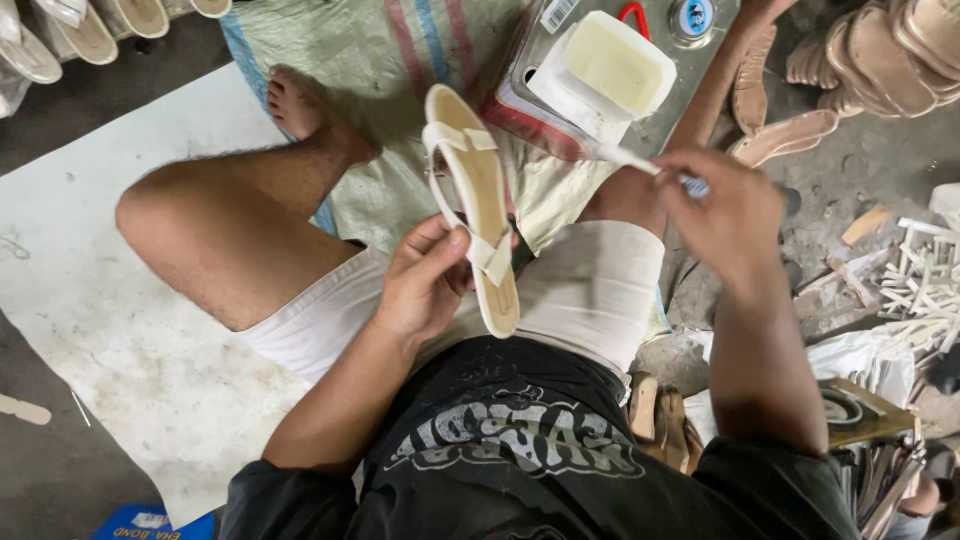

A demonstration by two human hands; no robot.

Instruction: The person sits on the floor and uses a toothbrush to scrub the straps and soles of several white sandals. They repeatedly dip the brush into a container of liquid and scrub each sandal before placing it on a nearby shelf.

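Note:
My left hand [425,280] grips a cream flat sandal [475,190] by its lower strap, holding it upright over my lap with the insole facing right. My right hand [725,215] pinches a thin white brush [635,160] whose tip points left toward a square white tub of pale glue [615,65]. The tub sits on a metal tin [545,115] just beyond my right knee. The brush tip is apart from the sandal.
I sit on the floor on a woven sack [370,60] and a white sheet [90,300]. Tan sandal soles [790,130] and stacked sandals [880,50] lie at the upper right, more sandals [70,30] at the upper left, white strips [920,280] at right.

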